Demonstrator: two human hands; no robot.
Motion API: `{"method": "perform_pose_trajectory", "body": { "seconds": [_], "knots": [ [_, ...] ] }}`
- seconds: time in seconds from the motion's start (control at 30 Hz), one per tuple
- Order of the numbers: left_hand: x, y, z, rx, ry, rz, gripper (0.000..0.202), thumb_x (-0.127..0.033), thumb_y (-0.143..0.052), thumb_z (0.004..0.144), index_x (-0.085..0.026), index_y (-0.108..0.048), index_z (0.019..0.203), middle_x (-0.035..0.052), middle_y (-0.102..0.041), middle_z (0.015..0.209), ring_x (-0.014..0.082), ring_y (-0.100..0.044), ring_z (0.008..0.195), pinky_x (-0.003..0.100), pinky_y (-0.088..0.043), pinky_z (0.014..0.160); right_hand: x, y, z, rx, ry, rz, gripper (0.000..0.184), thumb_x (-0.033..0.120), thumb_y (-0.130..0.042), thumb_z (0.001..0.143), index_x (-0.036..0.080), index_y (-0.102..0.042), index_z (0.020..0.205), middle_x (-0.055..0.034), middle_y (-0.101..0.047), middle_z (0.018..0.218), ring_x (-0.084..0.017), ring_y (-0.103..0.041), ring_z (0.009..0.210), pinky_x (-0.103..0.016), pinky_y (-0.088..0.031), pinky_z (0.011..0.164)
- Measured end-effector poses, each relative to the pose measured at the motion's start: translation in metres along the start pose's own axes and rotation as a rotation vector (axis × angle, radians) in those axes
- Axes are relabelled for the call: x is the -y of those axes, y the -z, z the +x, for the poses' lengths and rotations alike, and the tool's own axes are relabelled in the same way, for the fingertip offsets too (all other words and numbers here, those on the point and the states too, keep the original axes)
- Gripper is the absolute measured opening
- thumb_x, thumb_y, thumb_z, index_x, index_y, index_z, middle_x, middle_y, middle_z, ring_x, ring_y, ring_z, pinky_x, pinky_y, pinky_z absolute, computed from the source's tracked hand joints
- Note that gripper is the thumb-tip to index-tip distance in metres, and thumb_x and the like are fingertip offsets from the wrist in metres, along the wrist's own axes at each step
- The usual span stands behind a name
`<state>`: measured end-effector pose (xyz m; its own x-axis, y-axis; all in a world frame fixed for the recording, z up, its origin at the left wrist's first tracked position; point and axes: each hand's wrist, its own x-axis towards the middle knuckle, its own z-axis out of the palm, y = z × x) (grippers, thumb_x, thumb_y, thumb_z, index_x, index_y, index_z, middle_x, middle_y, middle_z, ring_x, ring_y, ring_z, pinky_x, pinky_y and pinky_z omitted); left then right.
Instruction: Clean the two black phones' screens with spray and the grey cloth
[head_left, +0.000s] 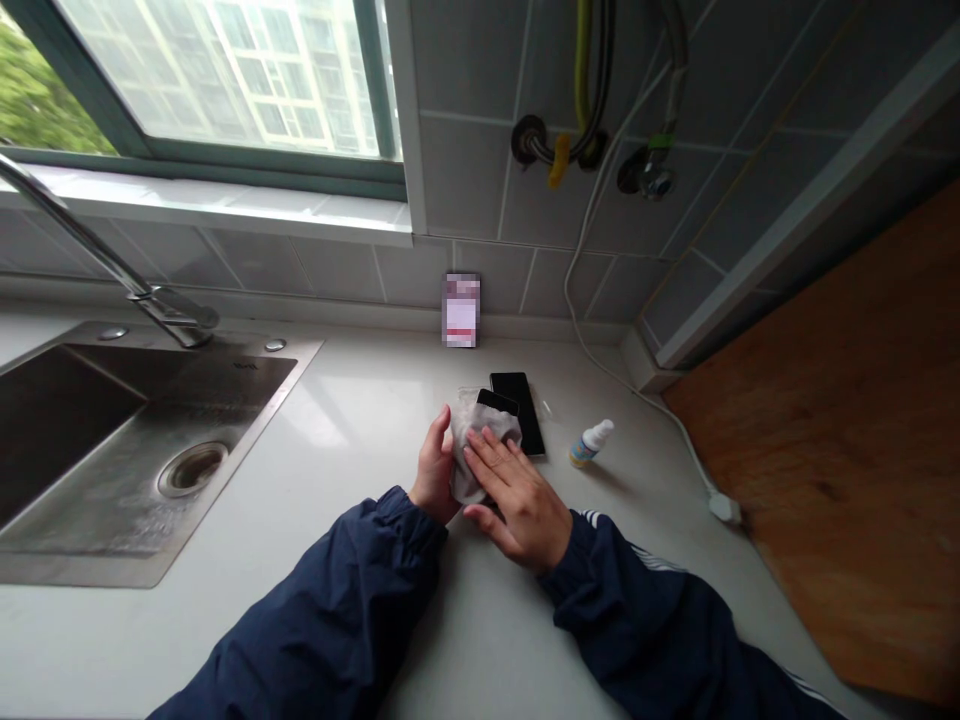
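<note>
Over the counter, my left hand grips a dark phone by its left side; only its black top end shows. A light grey cloth covers most of this phone. My right hand lies flat on the cloth, fingers stretched out, pressing it against the phone. Just behind, a black flat device like a phone rests on the counter, partly hidden. A small white spray bottle stands to the right of my hands.
A phone with a lit, blurred screen leans against the tiled wall. On the left are a steel sink and a faucet. A white cable runs down to a plug by the wooden panel on the right.
</note>
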<state>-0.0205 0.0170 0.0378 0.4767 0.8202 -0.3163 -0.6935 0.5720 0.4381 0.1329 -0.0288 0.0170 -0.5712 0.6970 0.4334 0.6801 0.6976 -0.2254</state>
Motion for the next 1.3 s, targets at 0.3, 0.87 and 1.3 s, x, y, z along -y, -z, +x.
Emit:
{"method": "perform_pose_trajectory", "body": {
  "seconds": [0.3, 0.87, 1.3],
  "knots": [
    [0.009, -0.003, -0.002, 0.199, -0.050, 0.103, 0.074, -0.066, -0.054, 0.096, -0.020, -0.053, 0.154, 0.0145, -0.067, 0.144, 0.0397, -0.056, 0.140, 0.054, -0.037, 0.123, -0.015, 0.007, 0.003, -0.136, -0.149, -0.052, 0.074, 0.054, -0.035, 0.110, 0.015, -0.014, 0.170, -0.0168, -0.026, 0.173, -0.033, -0.021, 0.162, -0.061, -0.034, 0.126],
    [-0.014, -0.003, -0.002, -0.092, -0.163, 0.066, 0.074, -0.072, -0.034, 0.100, -0.014, -0.063, 0.134, 0.0156, -0.079, 0.102, 0.0282, -0.079, 0.087, 0.044, -0.061, 0.090, 0.013, 0.006, 0.000, 0.118, 0.103, 0.181, 0.071, 0.059, -0.047, 0.106, 0.008, -0.049, 0.155, -0.0161, -0.043, 0.165, -0.031, -0.028, 0.160, -0.057, -0.026, 0.130],
    [-0.008, 0.006, -0.001, 0.077, 0.026, -0.014, 0.093, -0.084, -0.025, 0.095, -0.016, -0.055, 0.151, 0.0177, -0.074, 0.128, 0.0370, -0.069, 0.123, 0.053, -0.048, 0.112, 0.012, -0.006, -0.002, 0.054, 0.004, 0.009, 0.074, 0.054, -0.036, 0.109, 0.005, -0.030, 0.164, -0.0175, -0.026, 0.172, -0.033, -0.021, 0.162, -0.062, -0.033, 0.125]
  ]
}}
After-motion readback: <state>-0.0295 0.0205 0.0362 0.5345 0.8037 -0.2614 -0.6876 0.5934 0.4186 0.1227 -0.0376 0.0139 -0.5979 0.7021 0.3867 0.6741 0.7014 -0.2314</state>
